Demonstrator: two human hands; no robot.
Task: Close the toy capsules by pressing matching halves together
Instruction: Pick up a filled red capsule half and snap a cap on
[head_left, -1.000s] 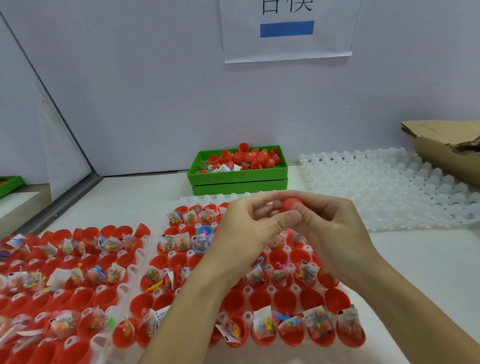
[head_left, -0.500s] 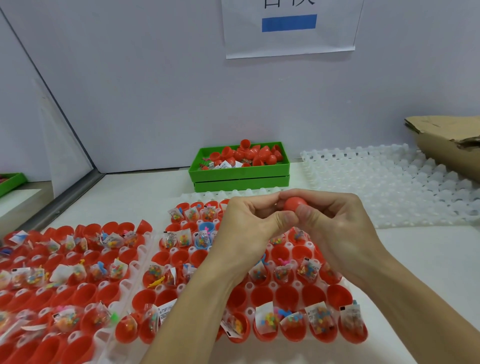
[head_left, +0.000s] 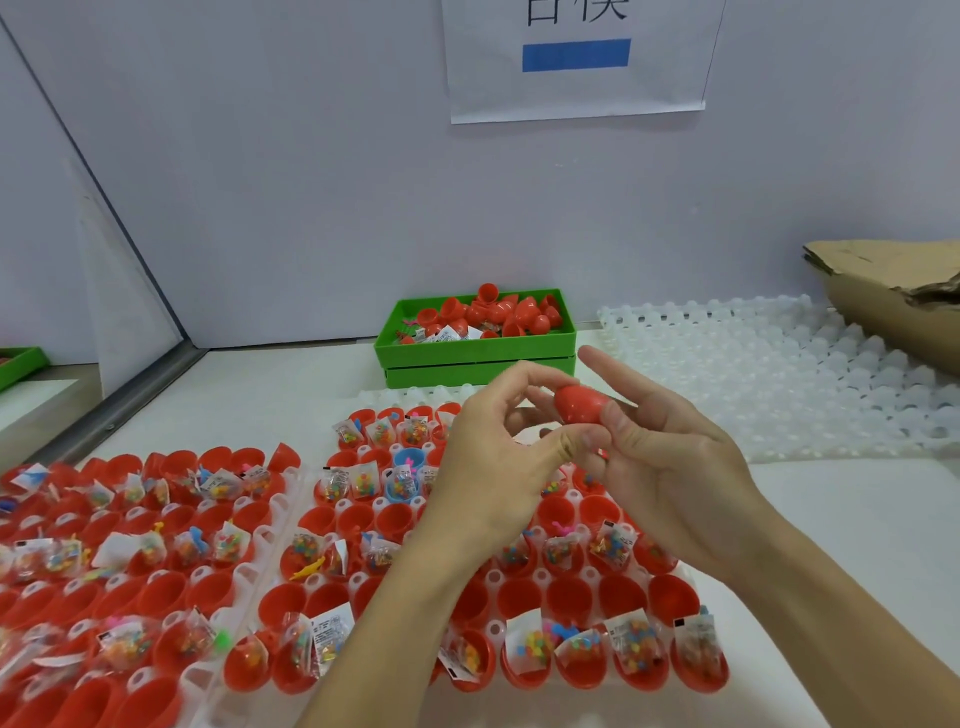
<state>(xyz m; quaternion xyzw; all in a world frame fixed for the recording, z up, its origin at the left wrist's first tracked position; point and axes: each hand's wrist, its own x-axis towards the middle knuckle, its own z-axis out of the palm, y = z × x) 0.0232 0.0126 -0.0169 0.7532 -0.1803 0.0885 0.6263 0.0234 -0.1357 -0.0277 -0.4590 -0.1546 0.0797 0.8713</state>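
two hands are working one red capsule (head_left: 581, 404) above the filled trays (head_left: 524, 597): the right hand (head_left: 660, 457) is pinching it between thumb and fingers, while the left hand (head_left: 498, 447), pressed against it half a second ago, is now easing off, fingers curled and seemingly empty. the halves are probably snapped shut. writing on the wall sign (head_left: 576, 57) is cropped, unreadable above its blue bar.
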